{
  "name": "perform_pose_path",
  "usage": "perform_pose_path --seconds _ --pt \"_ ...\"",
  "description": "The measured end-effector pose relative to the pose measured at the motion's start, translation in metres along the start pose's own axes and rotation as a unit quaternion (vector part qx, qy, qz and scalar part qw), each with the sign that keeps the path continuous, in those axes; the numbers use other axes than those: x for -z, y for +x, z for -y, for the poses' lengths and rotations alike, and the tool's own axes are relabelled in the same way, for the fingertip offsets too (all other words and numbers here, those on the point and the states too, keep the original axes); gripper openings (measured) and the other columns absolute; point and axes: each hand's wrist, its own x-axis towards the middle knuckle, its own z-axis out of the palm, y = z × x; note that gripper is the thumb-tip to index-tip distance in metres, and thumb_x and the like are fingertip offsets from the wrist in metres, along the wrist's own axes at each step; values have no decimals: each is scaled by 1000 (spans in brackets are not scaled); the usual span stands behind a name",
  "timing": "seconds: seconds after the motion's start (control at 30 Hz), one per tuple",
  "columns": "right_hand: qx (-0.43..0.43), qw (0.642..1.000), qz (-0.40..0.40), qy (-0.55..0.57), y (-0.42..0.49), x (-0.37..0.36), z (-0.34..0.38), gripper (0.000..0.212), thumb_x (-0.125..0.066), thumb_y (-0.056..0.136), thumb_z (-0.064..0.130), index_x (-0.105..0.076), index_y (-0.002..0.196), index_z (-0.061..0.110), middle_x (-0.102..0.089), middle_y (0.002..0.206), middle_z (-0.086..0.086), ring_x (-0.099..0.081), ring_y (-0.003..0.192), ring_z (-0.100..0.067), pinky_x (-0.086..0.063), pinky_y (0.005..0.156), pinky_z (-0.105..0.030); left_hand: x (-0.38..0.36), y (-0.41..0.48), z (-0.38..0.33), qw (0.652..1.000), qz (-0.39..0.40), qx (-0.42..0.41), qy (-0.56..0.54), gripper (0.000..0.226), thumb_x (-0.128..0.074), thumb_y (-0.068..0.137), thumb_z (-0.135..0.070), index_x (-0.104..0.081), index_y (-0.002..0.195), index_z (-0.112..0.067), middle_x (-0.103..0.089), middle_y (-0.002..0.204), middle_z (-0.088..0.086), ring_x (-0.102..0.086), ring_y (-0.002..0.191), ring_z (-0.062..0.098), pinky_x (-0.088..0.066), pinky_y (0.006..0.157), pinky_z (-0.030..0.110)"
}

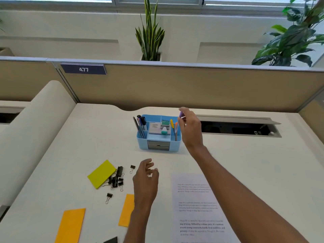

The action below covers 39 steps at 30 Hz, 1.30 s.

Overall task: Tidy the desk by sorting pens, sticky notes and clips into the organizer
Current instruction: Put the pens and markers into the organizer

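A light blue organizer point(158, 145) stands mid-desk with dark pens in its left slot, a white pad and an eraser in the middle, and yellow and orange pens at the right. My right hand point(190, 128) hovers over its right slot, fingers closed on a purple pen point(181, 114). My left hand point(146, 174) hangs above the desk with loosely curled fingers, holding nothing. A yellow-green sticky pad point(101, 173) lies to the left beside a heap of black binder clips point(116, 178). Two lone clips point(132, 168) point(109, 197) and two orange sticky pads point(71, 225) point(126, 210) lie nearby.
A printed sheet point(199, 209) lies at the right under my right forearm. An open cable tray point(238, 128) runs along the desk's back right. A tan partition point(175, 86) closes the rear. A dark object point(111, 240) peeks in at the bottom edge.
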Motion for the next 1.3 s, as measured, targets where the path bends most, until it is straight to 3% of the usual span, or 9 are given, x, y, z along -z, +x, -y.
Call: perform_pose_path --seconds 0.07,0.23,0.5,0.6,0.73,0.93,1.13,1.3 --pt "-32 999 25 -18 4 -12 -11 15 -54 98 1 -58 105 14 -63 91 -4 -64 86 -25 -58 67 -47 1 3 6 1000 -3 4 6 32 -64 93 -9 -63 122 -23 -69 110 -8 -62 91 -10 -45 70 0" --pt "-66 992 81 -76 9 -36 -32 3 -61 96 15 -60 95 18 -68 86 -3 -64 79 -24 -56 63 -47 7 10 20 1000 -8 20 11 30 -63 94 -6 -64 122 -17 -70 109 -4 -65 93 -2 -47 71 2" --pt "-1 975 80 -206 13 -52 -45 15 -69 93 17 -75 106 14 -66 97 -5 -55 94 -24 -51 75 -40 20 7 29 999 -26 26 12 32 -61 96 -4 -63 125 -16 -67 115 -3 -65 97 3 -48 65 5" --pt "-1 963 105 -246 13 -51 -43 34 -69 94 21 -67 127 14 -65 111 -7 -55 105 -26 -51 84 -39 23 1 30 999 -29 17 20 33 -60 97 -6 -62 128 -17 -65 119 -5 -64 99 1 -50 70 10" --pt "4 977 73 -202 1 -40 -34 48 -69 95 19 -56 141 12 -63 127 -8 -54 117 -26 -52 95 -41 27 -9 30 999 -34 3 25 34 -62 97 -11 -61 129 -20 -65 124 -8 -63 109 9 -53 88 30" --pt "28 994 52 -87 -45 -20 -9 54 -72 91 14 -54 142 13 -58 139 -5 -49 128 -22 -50 105 -38 31 -31 35 995 -59 -22 72 38 -66 94 -13 -61 131 -19 -61 129 -6 -56 116 11 -49 98 37" --pt "18 993 113 -16 -121 -23 22 57 -72 92 20 -50 145 18 -55 142 -5 -49 132 -20 -48 105 -33 48 -61 51 989 -87 -14 120 37 -69 93 -13 -63 129 -17 -63 130 2 -58 120 20 -49 98 41" --pt "43 976 211 14 -181 -38 47 52 -67 93 20 -51 143 19 -55 142 -1 -48 132 -19 -45 108 -36 74 -82 72 982 -115 -1 151 39 -68 94 -12 -61 132 -14 -62 135 6 -56 125 24 -48 100 40"
